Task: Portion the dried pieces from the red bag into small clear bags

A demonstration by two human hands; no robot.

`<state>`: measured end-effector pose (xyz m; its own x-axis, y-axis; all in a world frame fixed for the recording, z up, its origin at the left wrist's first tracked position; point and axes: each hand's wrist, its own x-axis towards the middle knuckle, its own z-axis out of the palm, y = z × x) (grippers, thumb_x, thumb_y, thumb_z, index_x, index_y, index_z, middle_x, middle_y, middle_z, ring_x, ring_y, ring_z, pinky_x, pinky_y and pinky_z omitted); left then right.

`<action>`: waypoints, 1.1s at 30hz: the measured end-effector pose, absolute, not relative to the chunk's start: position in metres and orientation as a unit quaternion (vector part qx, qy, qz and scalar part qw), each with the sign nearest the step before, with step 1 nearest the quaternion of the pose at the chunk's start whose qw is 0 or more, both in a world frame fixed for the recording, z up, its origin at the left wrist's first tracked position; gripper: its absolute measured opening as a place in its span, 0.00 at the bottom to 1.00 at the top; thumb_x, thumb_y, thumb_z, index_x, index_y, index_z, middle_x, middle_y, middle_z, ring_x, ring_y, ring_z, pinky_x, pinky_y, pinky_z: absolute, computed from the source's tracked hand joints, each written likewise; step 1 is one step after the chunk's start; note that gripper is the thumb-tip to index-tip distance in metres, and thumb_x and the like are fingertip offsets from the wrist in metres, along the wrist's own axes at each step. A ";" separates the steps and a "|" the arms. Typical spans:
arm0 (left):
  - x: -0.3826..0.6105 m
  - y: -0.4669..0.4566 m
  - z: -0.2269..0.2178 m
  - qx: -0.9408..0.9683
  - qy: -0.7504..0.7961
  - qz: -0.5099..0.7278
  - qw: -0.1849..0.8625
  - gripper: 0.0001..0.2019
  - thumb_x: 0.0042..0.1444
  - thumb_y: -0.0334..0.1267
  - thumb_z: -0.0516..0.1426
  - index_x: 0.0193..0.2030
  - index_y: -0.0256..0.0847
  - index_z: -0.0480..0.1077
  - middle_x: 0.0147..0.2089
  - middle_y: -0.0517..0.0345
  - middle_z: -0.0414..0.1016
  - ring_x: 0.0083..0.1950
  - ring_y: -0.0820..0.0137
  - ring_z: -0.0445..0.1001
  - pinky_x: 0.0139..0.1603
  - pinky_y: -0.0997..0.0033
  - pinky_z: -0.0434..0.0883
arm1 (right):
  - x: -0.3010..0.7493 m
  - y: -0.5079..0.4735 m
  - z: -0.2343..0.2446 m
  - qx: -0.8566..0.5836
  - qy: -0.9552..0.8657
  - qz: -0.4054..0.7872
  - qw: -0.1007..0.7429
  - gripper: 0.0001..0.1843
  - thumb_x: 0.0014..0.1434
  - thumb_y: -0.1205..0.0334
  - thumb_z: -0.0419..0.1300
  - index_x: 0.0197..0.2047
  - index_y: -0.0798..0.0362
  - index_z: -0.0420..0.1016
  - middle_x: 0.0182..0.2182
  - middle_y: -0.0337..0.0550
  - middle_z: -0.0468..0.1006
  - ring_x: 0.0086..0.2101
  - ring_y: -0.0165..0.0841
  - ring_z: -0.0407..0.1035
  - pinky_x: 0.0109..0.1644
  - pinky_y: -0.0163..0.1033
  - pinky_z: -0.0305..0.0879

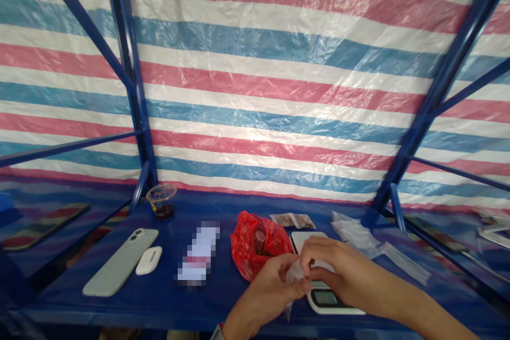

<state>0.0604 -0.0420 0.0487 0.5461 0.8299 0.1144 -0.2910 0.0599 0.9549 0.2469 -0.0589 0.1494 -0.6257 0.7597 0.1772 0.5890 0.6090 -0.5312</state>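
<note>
Between my two hands is a small clear plastic bag [294,275]. My left hand [274,287] has its fingers closed on the bag's left side, and my right hand [332,271] pinches it from the right. Both hands are over the left part of a white digital scale [319,309], which they partly cover; its grey display shows below my right hand. Just left of the scale sits an open red plastic bag [245,255] with dark brown loose bits and a small round scoop or cup [260,238] inside.
Two filled clear packets [294,220] lie behind the scale, and flat clear bags [356,234] to its right. On the left are a pale phone [121,263], a white earbud case [149,261], a blurred-out item [199,255] and a plastic cup [162,202] of dark liquid. Blue posts [135,90] flank the table.
</note>
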 end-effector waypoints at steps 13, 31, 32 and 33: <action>0.034 -0.040 0.044 0.526 0.229 0.427 0.699 0.26 0.48 0.52 0.72 0.47 0.37 0.76 0.41 0.55 0.78 0.43 0.69 0.75 0.45 0.73 0.68 | 0.214 -0.061 0.156 -0.348 -0.896 0.192 0.198 0.19 0.61 0.76 0.54 0.41 0.43 0.80 0.45 0.41 0.82 0.48 0.40 0.75 0.58 0.49 0.68; 0.014 -0.003 0.030 0.560 0.591 0.516 0.266 0.13 0.66 0.50 0.54 0.43 0.41 0.64 0.42 0.49 0.75 0.44 0.57 0.76 0.46 0.59 0.70 | 0.176 0.025 0.080 -0.446 -0.879 0.061 0.159 0.14 0.62 0.73 0.55 0.46 0.53 0.79 0.46 0.49 0.83 0.49 0.40 0.73 0.58 0.44 0.63; 0.016 -0.002 0.029 0.568 0.619 0.486 0.240 0.11 0.64 0.46 0.57 0.43 0.41 0.63 0.44 0.48 0.74 0.46 0.56 0.76 0.46 0.59 0.70 | 0.170 0.030 0.071 -0.450 -0.881 0.043 0.142 0.14 0.62 0.71 0.56 0.48 0.54 0.79 0.48 0.51 0.82 0.51 0.42 0.72 0.60 0.46 0.61; 0.018 -0.001 0.029 0.575 0.646 0.453 0.217 0.10 0.63 0.42 0.58 0.44 0.41 0.62 0.46 0.46 0.73 0.48 0.55 0.76 0.47 0.59 0.70 | 0.165 0.034 0.064 -0.456 -0.881 0.027 0.126 0.13 0.62 0.70 0.57 0.49 0.56 0.78 0.49 0.53 0.81 0.53 0.43 0.70 0.61 0.47 0.59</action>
<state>0.0180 -0.0009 0.0286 -0.2452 0.9395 0.2393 0.5459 -0.0702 0.8349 0.1652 0.0338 0.0643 -0.5523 0.8098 0.1978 0.7964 0.5827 -0.1619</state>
